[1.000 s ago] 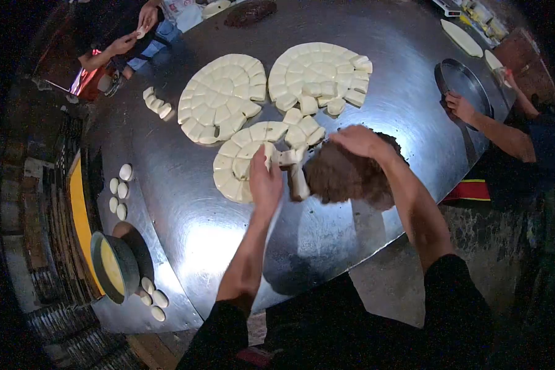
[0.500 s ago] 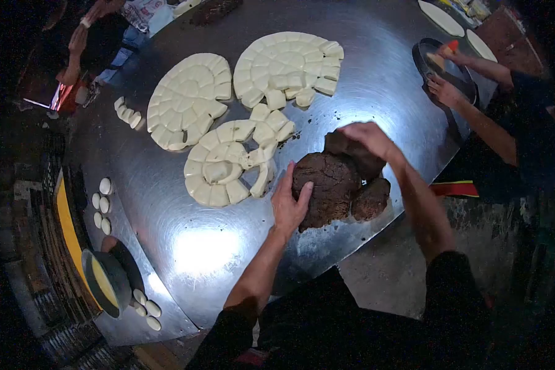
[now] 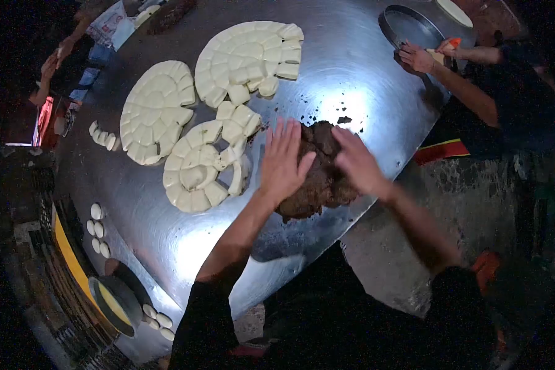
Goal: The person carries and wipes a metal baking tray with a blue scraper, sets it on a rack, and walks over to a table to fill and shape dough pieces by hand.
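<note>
The left hand (image 3: pixel 283 161) and the right hand (image 3: pixel 359 163) press from two sides on the dark mass (image 3: pixel 317 179), near the desk (image 3: pixel 290 237) edge, probably for keeping its crumbly pieces together.

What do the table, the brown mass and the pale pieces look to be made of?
Table: metal, likely steel, smooth and glossy; it throws bright, streaky reflections.
Brown mass: matt paste or dough, exact kind unclear; rough edge, loose crumbs nearby.
Pale pieces: probably smooth dough, with a soft sheen and rounded, bulging edges.
</note>
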Tool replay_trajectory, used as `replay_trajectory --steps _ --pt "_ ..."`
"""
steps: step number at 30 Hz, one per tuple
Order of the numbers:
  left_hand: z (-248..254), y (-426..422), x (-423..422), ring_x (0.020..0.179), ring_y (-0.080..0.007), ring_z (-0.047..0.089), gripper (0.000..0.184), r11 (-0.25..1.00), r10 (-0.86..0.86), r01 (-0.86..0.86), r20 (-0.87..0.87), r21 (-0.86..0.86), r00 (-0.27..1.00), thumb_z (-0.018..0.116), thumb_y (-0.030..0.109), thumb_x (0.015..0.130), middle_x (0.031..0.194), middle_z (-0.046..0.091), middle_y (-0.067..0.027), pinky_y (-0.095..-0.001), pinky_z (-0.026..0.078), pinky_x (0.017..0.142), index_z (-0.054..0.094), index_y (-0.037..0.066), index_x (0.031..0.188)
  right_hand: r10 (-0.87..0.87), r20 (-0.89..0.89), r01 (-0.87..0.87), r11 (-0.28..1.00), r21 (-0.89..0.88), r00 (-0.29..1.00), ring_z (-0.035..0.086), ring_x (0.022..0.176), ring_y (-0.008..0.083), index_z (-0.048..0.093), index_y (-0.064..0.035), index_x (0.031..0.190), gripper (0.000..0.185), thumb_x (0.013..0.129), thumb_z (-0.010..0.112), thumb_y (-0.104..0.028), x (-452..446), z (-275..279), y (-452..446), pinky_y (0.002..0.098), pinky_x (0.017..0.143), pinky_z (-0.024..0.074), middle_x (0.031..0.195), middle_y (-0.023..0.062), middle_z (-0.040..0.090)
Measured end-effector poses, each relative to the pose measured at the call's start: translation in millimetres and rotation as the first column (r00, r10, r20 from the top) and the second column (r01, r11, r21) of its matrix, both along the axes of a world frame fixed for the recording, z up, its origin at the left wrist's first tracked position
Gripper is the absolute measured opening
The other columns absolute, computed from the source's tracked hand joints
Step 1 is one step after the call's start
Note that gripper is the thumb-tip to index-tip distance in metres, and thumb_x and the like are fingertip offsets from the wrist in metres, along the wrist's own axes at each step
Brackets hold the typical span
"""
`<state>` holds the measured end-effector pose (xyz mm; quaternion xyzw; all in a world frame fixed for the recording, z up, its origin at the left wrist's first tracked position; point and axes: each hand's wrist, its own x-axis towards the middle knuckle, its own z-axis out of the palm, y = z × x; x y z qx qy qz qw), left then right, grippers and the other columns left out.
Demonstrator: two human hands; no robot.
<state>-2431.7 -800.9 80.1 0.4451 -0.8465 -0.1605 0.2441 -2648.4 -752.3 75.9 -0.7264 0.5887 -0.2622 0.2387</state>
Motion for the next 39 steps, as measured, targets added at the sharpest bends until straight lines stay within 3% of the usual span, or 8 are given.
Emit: replay_trajectory --steps 4,8,14,16,18,24,26,39 --pt "0.8 3.0 -14.5 0.134 -0.036 0.02 0.061 0.999 0.029 -0.025 0.189 -0.022 0.981 0.043 0.034 0.091 0.142 0.027 -0.0206 -0.0491 0.013 0.109 0.027 -0.003 0.137 -0.142 -0.277 0.122 0.989 -0.088 0.95 0.031 0.129 0.0335 0.029 0.0019 0.135 0.061 0.091 0.045 -0.037 35.5 12.0 -3.6 0.0476 0.109 0.0186 0.137 0.0211 0.035" --pt "5.0 -2.6 4.0 0.135 -0.0363 0.018 0.064 0.998 -0.065 0.063 0.091 0.031 0.994 0.045 0.033 0.091 0.143 0.023 -0.0234 -0.0481 0.012 0.11 0.025 -0.007 0.136 0.0 0.34 -0.094 0.961 0.26 0.94 0.034 0.129 0.0271 0.034 -0.0043 0.136 0.05 0.094 0.039 -0.031 -16.9 11.4 -24.1 0.0435 0.107 0.0252 0.138 0.0164 0.038" --pt "9.3 -2.5 5.4 0.136 -0.0361 0.015 0.067 0.983 -0.007 0.01 -0.014 0.184 1.0 0.047 0.029 0.091 0.146 0.016 -0.0239 -0.0458 0.011 0.111 0.016 -0.005 0.14 -0.312 0.309 0.378 0.908 -0.18 0.898 0.044 0.12 0.0232 0.04 -0.0036 0.133 0.05 0.094 0.036 -0.034 -117.9 -112.8 -129.7 0.035 0.101 0.0316 0.129 0.0145 0.049" --pt "-4.0 -3.2 -8.2 0.136 -0.0357 0.015 0.067 0.995 0.014 -0.021 0.069 0.1 0.998 0.047 0.029 0.09 0.145 0.016 -0.0244 -0.0461 0.012 0.11 0.017 -0.006 0.139 -0.553 0.617 0.111 0.788 0.606 0.559 0.041 0.124 0.0249 0.043 -0.0036 0.13 0.049 0.092 0.04 -0.034 -36.1 3.4 -123.5 0.0347 0.103 0.0304 0.13 0.0133 0.048" --pt "-10.1 -5.7 -10.6 0.136 -0.0358 0.015 0.067 0.993 0.013 -0.027 0.116 0.115 0.993 0.047 0.031 0.089 0.144 0.017 -0.0267 -0.0466 0.011 0.111 0.021 -0.009 0.136 0.354 0.432 -0.464 0.867 0.182 0.83 0.041 0.124 0.0253 0.047 -0.0035 0.128 0.048 0.093 0.04 -0.036 -9.9 -24.0 -96.7 0.0346 0.104 0.0285 0.13 0.013 0.048" --pt "13.1 -1.6 -4.5 0.136 -0.0369 0.015 0.066 0.995 -0.025 0.006 0.183 0.103 0.983 0.044 0.033 0.091 0.144 0.018 -0.0262 -0.0517 0.01 0.109 0.021 -0.008 0.136 0.171 0.371 -0.337 0.829 0.447 0.913 0.046 0.118 0.03 0.051 -0.0027 0.123 0.046 0.097 0.033 -0.036 5.0 25.5 -96.0 0.0374 0.1 0.0346 0.126 0.0132 0.051" --pt "12.4 17.0 -13.0 0.135 -0.038 0.015 0.068 0.999 -0.026 0.018 0.198 0.042 0.98 0.043 0.036 0.091 0.144 0.018 -0.0267 -0.0543 0.007 0.108 0.02 -0.009 0.136 0.353 -0.101 -0.361 0.929 -0.081 0.93 0.041 0.123 0.0323 0.05 -0.0056 0.125 0.041 0.095 0.038 -0.03 24.6 -1.1 -77.2 0.0421 0.104 0.0316 0.124 0.0129 0.053" --pt "-9.6 48.8 -16.2 0.137 -0.039 0.007 0.077 0.999 0.044 -0.042 0.154 -0.015 0.987 0.047 0.043 0.087 0.146 0.012 -0.0244 -0.0567 0.003 0.108 0.017 -0.004 0.139 0.076 -0.365 -0.117 0.989 -0.093 0.928 0.023 0.133 0.0332 0.032 -0.016 0.139 0.048 0.094 0.036 -0.033 19.5 3.4 3.2 0.0484 0.11 0.0163 0.145 0.0138 0.024"
